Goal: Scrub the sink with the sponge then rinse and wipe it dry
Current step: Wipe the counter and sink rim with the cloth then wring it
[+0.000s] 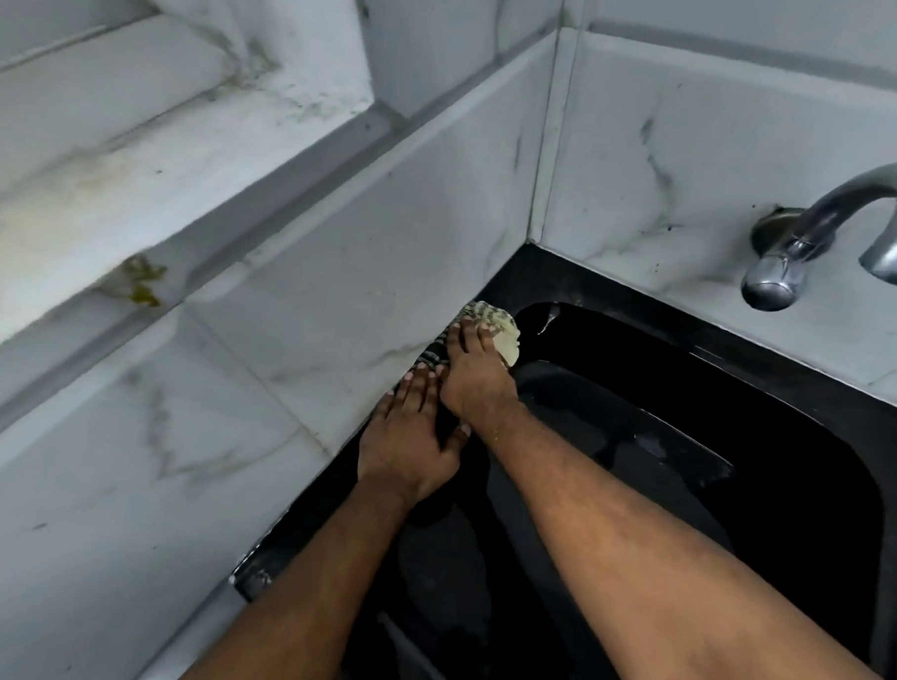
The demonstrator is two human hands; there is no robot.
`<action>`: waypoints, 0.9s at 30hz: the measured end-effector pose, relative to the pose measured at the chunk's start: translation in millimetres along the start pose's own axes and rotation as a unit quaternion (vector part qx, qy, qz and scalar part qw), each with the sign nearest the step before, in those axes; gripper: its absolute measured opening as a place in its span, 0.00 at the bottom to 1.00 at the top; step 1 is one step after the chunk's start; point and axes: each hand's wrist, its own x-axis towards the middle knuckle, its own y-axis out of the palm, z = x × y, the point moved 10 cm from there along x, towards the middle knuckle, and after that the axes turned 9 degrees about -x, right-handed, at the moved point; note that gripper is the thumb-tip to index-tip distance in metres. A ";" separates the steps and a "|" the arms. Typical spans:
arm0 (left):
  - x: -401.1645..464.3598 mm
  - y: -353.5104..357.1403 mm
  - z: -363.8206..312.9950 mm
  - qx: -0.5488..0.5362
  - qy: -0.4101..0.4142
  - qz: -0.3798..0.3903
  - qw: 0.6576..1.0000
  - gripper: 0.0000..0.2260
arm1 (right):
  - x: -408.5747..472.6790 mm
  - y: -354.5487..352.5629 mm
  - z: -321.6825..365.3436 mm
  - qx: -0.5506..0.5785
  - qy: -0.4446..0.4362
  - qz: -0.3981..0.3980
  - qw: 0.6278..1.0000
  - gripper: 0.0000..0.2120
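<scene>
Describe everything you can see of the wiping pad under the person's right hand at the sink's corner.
The wiping pad is pale yellow-green, with a darker patterned part nearer the person; whether sponge or cloth is unclear. It lies on the black sink's rim at the far left corner, against the tiled wall. The right hand presses on it with straight fingers, covering its middle; the left hand lies flat beside its near end.

No words, labels, brands or numbers can be read on the tiles [336,283], sink [717,382] or tap [800,242]; any maker's mark there is possibly lost in blur.
</scene>
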 end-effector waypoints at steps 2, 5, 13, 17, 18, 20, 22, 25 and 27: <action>13.5 0.0 -5.5 0.005 0.006 0.005 1.000 0.42 | 11.4 -2.4 -11.3 0.003 0.004 -0.010 1.000 0.32; 30.3 2.3 -15.4 0.015 0.007 0.021 1.000 0.44 | 23.8 -1.4 -29.3 0.014 0.017 -0.008 1.000 0.32; 69.9 9.0 -43.2 0.002 0.016 0.034 0.999 0.49 | 45.4 -13.5 -63.9 0.008 0.050 -0.057 0.997 0.30; 97.4 12.8 -57.5 -0.007 0.038 0.024 0.999 0.47 | 64.7 -21.9 -87.2 -0.012 0.052 -0.078 0.995 0.29; 107.1 13.6 -61.2 -0.011 0.041 0.022 0.999 0.46 | 71.5 -25.5 -96.6 -0.022 0.053 -0.085 0.995 0.29; 129.8 12.9 -70.7 -0.008 0.056 0.017 0.998 0.45 | 86.2 -35.3 -118.5 -0.043 0.049 -0.102 0.993 0.29; 155.1 16.5 -80.2 0.003 0.083 0.010 0.996 0.45 | 100.2 -42.2 -141.9 -0.059 0.038 -0.121 0.990 0.28; 175.9 20.2 -91.5 0.012 0.122 -0.005 0.992 0.44 | 101.2 -46.2 -157.5 -0.061 -0.016 -0.147 0.987 0.26; 181.2 21.5 -95.8 0.002 0.132 0.002 0.991 0.41 | 96.6 -46.3 -160.6 -0.067 -0.053 -0.161 0.983 0.26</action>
